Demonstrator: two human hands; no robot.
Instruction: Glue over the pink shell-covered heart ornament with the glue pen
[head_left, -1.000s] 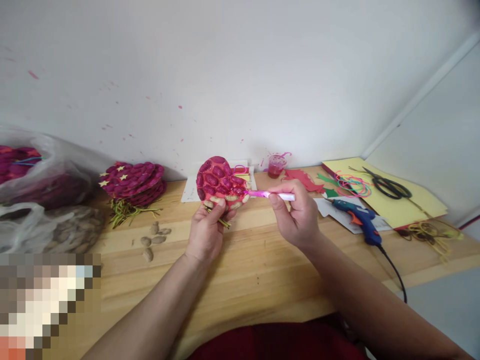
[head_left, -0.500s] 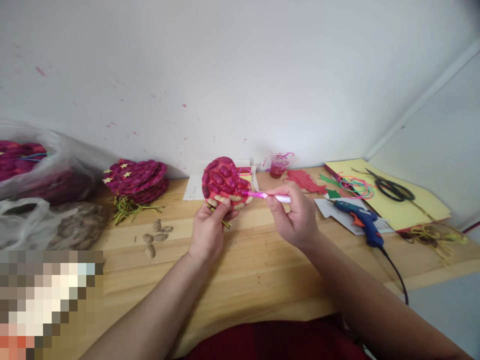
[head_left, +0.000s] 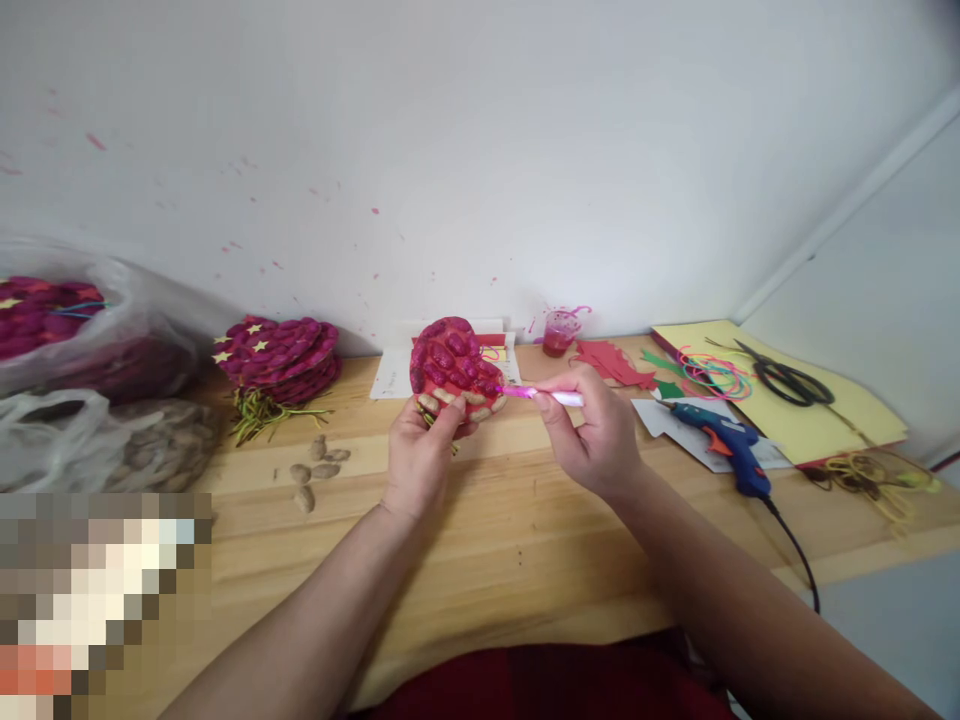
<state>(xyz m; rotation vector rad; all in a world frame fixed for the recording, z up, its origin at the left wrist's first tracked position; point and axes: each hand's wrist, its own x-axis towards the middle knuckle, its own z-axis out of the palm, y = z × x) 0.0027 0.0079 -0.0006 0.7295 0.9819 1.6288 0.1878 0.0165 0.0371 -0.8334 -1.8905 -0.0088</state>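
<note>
My left hand (head_left: 420,455) grips the lower edge of a round disc (head_left: 451,366) covered with peanut shells, most painted magenta, the bottom row still bare. It is held upright above the wooden table (head_left: 487,540). My right hand (head_left: 596,435) pinches a thin paintbrush (head_left: 544,396) with a white handle and pink-stained front. Its tip touches the disc's lower right side.
A stack of finished magenta discs with yellow stars (head_left: 279,355) lies at the left, loose peanuts (head_left: 315,470) near it, and plastic bags (head_left: 90,400) further left. A small cup of pink paint (head_left: 558,332) stands by the wall. A blue glue gun (head_left: 724,440), scissors (head_left: 787,378) and coloured paper lie to the right.
The disc has turned a little in my left hand and sits slightly higher and further right. The brush tip stays on its lower right edge.
</note>
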